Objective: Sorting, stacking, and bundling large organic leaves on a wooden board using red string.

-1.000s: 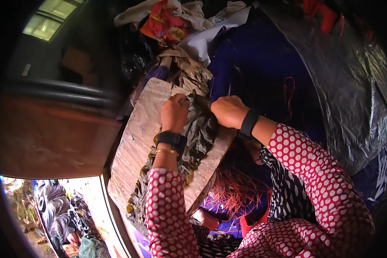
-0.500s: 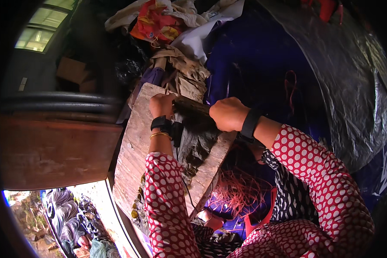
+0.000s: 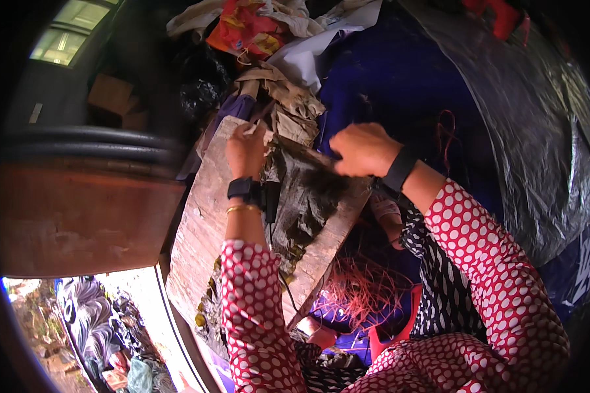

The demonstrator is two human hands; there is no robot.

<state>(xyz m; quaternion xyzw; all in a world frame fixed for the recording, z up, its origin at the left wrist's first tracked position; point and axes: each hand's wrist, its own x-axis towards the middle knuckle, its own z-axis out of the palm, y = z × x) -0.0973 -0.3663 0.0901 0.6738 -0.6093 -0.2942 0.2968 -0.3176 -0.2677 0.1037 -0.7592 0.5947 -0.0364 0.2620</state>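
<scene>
A dark, wrinkled, leaf-like sheet (image 3: 305,203) lies on a worn wooden board (image 3: 200,216), its kind unclear. My left hand (image 3: 244,156) is over the board's far end, beside the sheet's upper left. Its fingers are curled closed around something partly hidden; a small pale patch shows at the fingertips. At the sheet's upper right corner, my right hand (image 3: 367,150) is closed, its fingertips pinching the far edge. That edge stretches between the two hands. Black straps circle both wrists, and a cable runs down from the left one.
Below the board's right side lies a tangle of reddish strands (image 3: 360,291). Crumpled brown cloth (image 3: 292,108) and a red-orange bag (image 3: 249,29) sit beyond its far end. Grey plastic sheeting (image 3: 524,131) covers the right, a brown panel (image 3: 85,216) the left. Yellowish-green bits (image 3: 201,319) lie by my left sleeve.
Both hands have risen slightly toward the far end, the right one also shifting right. More of the dark sheet shows between them. The whole view has shifted a little.
</scene>
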